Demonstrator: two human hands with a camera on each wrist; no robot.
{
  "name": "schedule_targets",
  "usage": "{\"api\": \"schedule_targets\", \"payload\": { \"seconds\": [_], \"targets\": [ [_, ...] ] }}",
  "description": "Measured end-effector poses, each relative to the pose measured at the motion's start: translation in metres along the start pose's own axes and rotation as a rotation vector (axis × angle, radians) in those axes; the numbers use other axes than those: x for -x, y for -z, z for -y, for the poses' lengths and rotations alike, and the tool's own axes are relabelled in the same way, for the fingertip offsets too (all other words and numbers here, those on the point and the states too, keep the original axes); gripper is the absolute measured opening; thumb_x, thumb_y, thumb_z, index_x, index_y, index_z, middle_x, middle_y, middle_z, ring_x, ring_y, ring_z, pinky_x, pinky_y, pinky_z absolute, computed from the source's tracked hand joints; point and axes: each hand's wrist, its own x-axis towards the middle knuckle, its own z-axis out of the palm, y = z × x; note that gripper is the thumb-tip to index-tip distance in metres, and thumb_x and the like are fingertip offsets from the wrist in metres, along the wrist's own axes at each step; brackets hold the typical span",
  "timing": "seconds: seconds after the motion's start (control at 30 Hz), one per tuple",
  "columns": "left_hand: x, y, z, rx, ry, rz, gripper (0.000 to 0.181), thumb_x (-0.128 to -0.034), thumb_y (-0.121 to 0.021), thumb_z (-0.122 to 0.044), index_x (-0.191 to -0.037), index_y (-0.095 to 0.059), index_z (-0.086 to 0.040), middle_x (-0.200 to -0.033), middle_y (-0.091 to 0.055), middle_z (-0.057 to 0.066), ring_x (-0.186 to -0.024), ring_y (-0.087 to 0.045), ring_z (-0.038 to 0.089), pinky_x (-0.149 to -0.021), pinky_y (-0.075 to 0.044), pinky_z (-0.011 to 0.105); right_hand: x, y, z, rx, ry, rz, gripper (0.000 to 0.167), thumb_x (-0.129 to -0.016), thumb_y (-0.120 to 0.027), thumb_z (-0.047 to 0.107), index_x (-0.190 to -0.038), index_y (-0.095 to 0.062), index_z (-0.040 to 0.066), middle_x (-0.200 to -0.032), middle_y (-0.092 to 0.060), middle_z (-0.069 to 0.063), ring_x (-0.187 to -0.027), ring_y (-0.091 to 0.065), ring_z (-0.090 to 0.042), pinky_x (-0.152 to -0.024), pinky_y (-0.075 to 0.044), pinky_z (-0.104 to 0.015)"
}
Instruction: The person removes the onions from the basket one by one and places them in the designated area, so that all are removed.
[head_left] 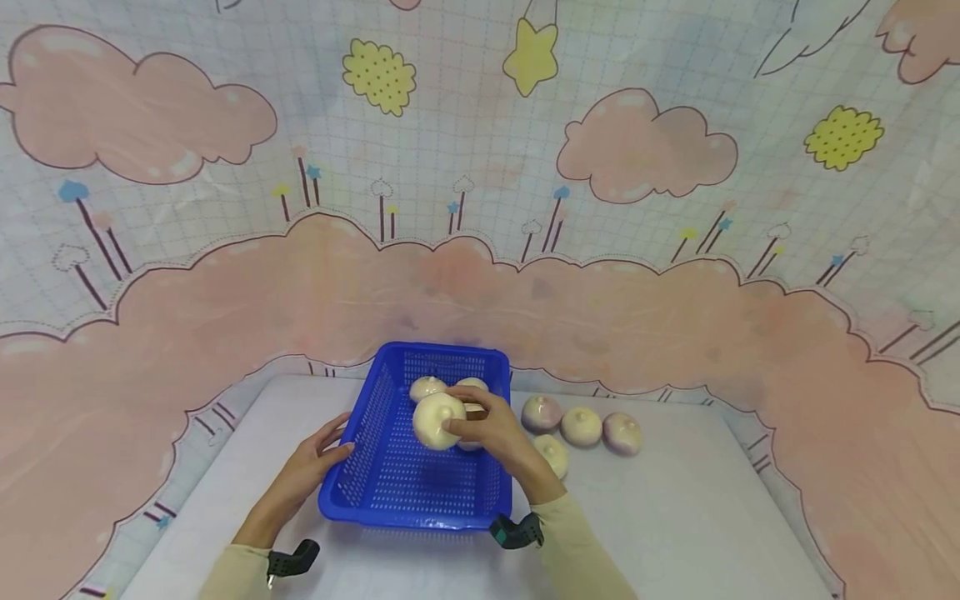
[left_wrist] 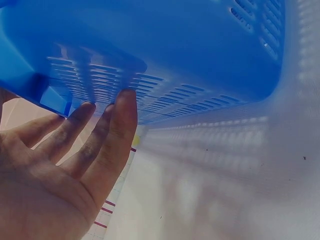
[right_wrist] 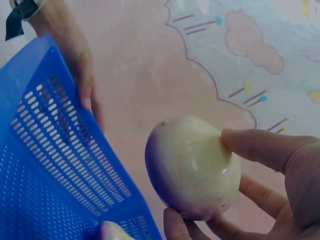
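A blue perforated plastic basket (head_left: 416, 521) stands on the white table. My left hand (head_left: 303, 471) is at its left side, and in the left wrist view the nearly straight fingers (left_wrist: 122, 120) touch the outer wall under the rim. My right hand (head_left: 491, 429) holds a turnip (head_left: 435, 421) above the basket's inside, thumb on one side and fingers round the other. In the right wrist view this turnip (right_wrist: 195, 167) is cream-white with a purple side. Behind it in the basket lie a turnip (head_left: 426, 387) and another turnip (head_left: 472, 383), partly hidden by my right hand.
Several more turnips (head_left: 582, 427) lie on the white table (head_left: 675, 500) to the right of the basket, one of them partly behind my right wrist. A patterned cloth (head_left: 450, 292) with clouds and stars hangs behind the table.
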Motion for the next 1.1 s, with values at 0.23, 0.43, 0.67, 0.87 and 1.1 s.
{"api": "schedule_targets", "payload": {
  "seconds": [0.23, 0.43, 0.67, 0.87, 1.1],
  "targets": [
    [0.0, 0.0, -0.001, -0.009, 0.003, -0.002, 0.073, -0.0988, -0.057, -0.034, -0.158, -0.019, -0.017, -0.16, -0.022, 0.027, -0.139, -0.038, 0.052, -0.106, -0.044, 0.059, 0.008, 0.012, -0.001, 0.035, -0.013, -0.059, 0.052, -0.084, -0.075, 0.019, -0.134, -0.06, 0.014, -0.134, -0.057, -0.014, -0.111, -0.063, -0.027, -0.085, -0.057, -0.034],
    [0.001, 0.001, -0.004, 0.01, -0.014, 0.01, 0.071, -0.0994, -0.056, -0.032, -0.158, -0.019, -0.017, -0.16, -0.022, 0.027, -0.139, -0.037, 0.052, -0.106, -0.044, 0.059, 0.016, 0.021, -0.001, 0.051, -0.027, -0.119, 0.049, -0.085, -0.075, 0.02, -0.131, -0.061, 0.014, -0.134, -0.057, -0.013, -0.113, -0.061, -0.03, -0.089, -0.056, -0.038],
    [0.001, 0.001, -0.004, 0.013, -0.007, 0.009, 0.07, -0.0996, -0.056, -0.032, -0.158, -0.019, -0.017, -0.159, -0.023, 0.027, -0.139, -0.037, 0.052, -0.107, -0.043, 0.059, 0.026, 0.033, -0.006, 0.051, -0.044, -0.156, 0.048, -0.083, -0.075, 0.019, -0.129, -0.063, 0.017, -0.135, -0.056, -0.011, -0.109, -0.06, -0.03, -0.087, -0.056, -0.036],
    [0.0, 0.0, -0.003, 0.018, -0.009, 0.007, 0.07, -0.0995, -0.056, -0.031, -0.158, -0.019, -0.016, -0.159, -0.023, 0.028, -0.139, -0.037, 0.052, -0.107, -0.043, 0.06, 0.034, 0.043, -0.012, 0.047, -0.046, -0.199, 0.048, -0.082, -0.076, 0.017, -0.129, -0.064, 0.016, -0.137, -0.053, -0.01, -0.11, -0.061, -0.027, -0.085, -0.055, -0.033],
    [0.0, 0.0, -0.003, 0.016, -0.006, 0.002, 0.071, -0.0994, -0.056, -0.031, -0.158, -0.019, -0.016, -0.159, -0.023, 0.027, -0.139, -0.037, 0.052, -0.107, -0.043, 0.059, 0.044, 0.058, -0.02, 0.034, -0.063, -0.247, 0.047, -0.084, -0.076, 0.015, -0.129, -0.063, 0.016, -0.135, -0.053, -0.011, -0.107, -0.064, -0.029, -0.081, -0.057, -0.035]
  ]
}}
